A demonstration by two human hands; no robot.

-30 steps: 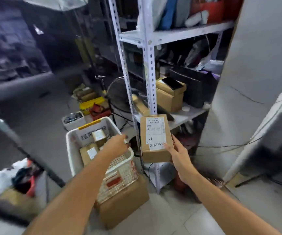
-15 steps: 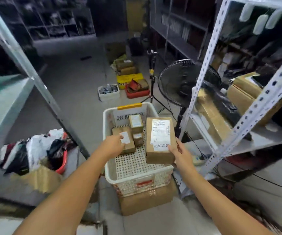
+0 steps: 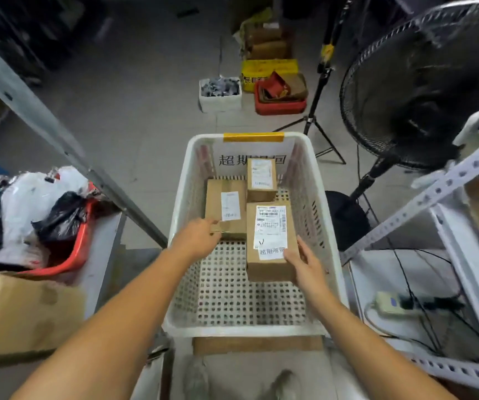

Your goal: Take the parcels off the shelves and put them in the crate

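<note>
Right hand [image 3: 304, 264] grips the labelled parcel [image 3: 270, 241] by its near right corner, low inside the crate [image 3: 241, 329]. Left hand [image 3: 200, 236] pinches the flat parcel [image 3: 226, 209] by its near edge, just left of it. Best to set the labelled parcel down flat on the crate floor, snug against that neighbour, before letting go.

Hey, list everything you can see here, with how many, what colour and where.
crate: one, white, centre, on cardboard
held parcel: one, brown, crate's right half
flat parcel: one, brown, in crate, left
small parcel: one, brown, crate's far end
fan: one, black, right
tripod: one, black, behind crate
shelf: one, white, right
red tray: one, far floor
bags: several, white and black, left
left hand: one, touching flat parcel's near corner
right hand: one, gripping held parcel
</note>
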